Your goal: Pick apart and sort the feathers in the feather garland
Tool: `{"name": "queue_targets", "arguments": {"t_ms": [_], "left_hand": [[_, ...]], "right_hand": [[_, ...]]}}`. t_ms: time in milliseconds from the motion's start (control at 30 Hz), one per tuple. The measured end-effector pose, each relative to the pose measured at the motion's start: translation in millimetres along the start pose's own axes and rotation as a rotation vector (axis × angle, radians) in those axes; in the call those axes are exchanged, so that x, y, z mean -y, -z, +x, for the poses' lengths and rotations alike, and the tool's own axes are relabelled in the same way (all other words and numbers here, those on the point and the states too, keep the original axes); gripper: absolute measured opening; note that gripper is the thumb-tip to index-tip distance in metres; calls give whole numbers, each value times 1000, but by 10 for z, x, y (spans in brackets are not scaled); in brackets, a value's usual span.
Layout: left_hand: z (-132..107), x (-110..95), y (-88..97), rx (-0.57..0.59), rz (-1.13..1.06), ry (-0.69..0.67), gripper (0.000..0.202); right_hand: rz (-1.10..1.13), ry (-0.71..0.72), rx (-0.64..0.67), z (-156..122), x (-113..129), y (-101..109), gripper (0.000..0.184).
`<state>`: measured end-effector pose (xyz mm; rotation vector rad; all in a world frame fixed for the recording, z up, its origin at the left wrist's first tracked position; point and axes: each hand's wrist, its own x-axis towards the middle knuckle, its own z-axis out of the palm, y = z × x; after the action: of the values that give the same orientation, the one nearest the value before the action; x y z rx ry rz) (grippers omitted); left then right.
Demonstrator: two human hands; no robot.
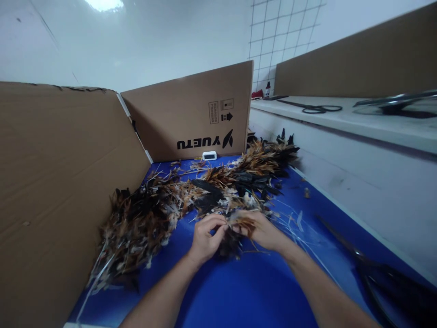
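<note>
Both forearms are reaching in from the bottom edge over the blue work surface (239, 291), and the hands are meeting at its middle. Left hand (205, 239) and right hand (261, 230) are each pinching a small tuft of feathers (239, 225), fingers closed on it, at the near edge of the long feather pile (191, 196) that is sprawling from the left cardboard wall across to the far right corner.

Loose feathers are lying so tangled and light that a quick pull is likely to be dragging neighbours along or scattering down over the blue surface; thin stripped quills (300, 237) are already lying scattered beside the right hand. Dark scissors (372, 269) are resting close to the right forearm, so a sideways sweep of that arm could be knocking them or catching a blade.

As for containers, nothing closed is showing: cardboard panels (191, 114) are standing as walls on the left and at the back, holding the pile in. A small white device (209, 156) is sitting against the back panel. Another pair of scissors (314, 108) is lying on the white ledge (341, 120) beyond.
</note>
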<state>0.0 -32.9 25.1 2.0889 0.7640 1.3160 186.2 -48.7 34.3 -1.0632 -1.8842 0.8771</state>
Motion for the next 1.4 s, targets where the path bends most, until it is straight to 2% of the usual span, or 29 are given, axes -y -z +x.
{"name": "queue_targets", "arguments": {"t_ms": [100, 200, 333, 433, 533, 633, 700, 800, 900, 1000, 1200, 1400], "left_hand": [[5, 46, 3, -73, 84, 25, 14], [-14, 113, -8, -50, 210, -68, 14], [-54, 193, -17, 94, 382, -206, 18], [-69, 200, 1, 235, 455, -281, 20], [-63, 155, 20, 342, 413, -338, 21], [-44, 84, 20, 369, 249, -344, 19], [-29, 40, 11, 323, 120, -291, 16], [-8, 7, -4, 186, -12, -161, 11], [7, 19, -13, 52, -50, -63, 9], [11, 56, -22, -43, -30, -7, 9], [-6, 88, -45, -124, 65, 11, 9], [-35, 92, -53, -143, 226, -67, 10]], "right_hand": [[-61, -73, -29, -15, 41, -87, 13], [-230, -25, -38, -43, 123, -128, 14], [-386, 137, -114, -62, 203, -124, 17], [-413, 195, -149, -54, 202, -79, 17], [-345, 149, -162, -36, 162, 0, 14], [-209, 34, -140, -16, 103, 64, 13], [-105, -45, -120, -4, 60, 70, 15], [67, -124, -89, 12, 18, 31, 20], [178, -86, -61, 18, 29, -20, 22], [197, -62, -70, 15, 61, -68, 18], [187, -120, -177, 24, 9, -237, 15], [102, -194, -281, 19, 10, -346, 20]]}}
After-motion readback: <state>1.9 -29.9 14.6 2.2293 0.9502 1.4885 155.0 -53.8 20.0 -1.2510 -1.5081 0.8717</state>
